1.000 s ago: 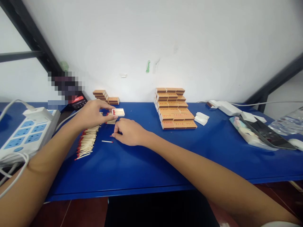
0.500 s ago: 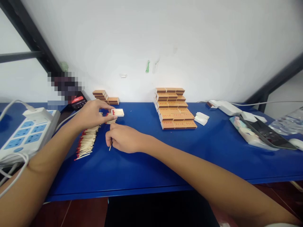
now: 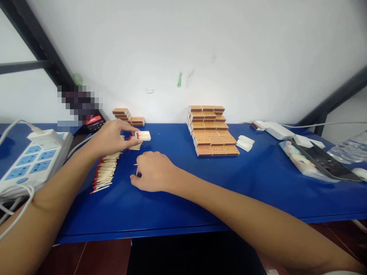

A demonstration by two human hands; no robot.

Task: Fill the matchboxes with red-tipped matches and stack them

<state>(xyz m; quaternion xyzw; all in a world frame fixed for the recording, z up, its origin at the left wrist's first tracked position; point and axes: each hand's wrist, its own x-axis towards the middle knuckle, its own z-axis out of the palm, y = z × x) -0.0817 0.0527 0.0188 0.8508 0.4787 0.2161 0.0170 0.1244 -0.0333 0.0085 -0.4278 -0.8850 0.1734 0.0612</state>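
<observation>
My left hand (image 3: 112, 138) pinches a small white matchbox tray (image 3: 146, 136) between thumb and fingers. Red-headed matches lie side by side inside it. Closer to me, my right hand (image 3: 153, 172) is curled above the table with a couple of matches (image 3: 137, 172) at its fingers. One red head pokes out to the left; the rest of the grip is hidden behind the hand. Left of it spreads a long heap of loose matches (image 3: 105, 172), heads mostly to the left. A smaller bunch of matches (image 3: 134, 145) lies just below the tray.
Stepped stacks of orange matchboxes (image 3: 213, 139) stand against the wall, with a smaller stack (image 3: 122, 113) at the back left. A folded white paper piece (image 3: 245, 143) lies beside the large stack. A power strip (image 3: 37, 160) is at left; a dark phone-like device (image 3: 323, 158) lies at right.
My right hand has shifted slightly right and its fingers have loosened, showing a red match head. My left hand and the tray have stayed in place.
</observation>
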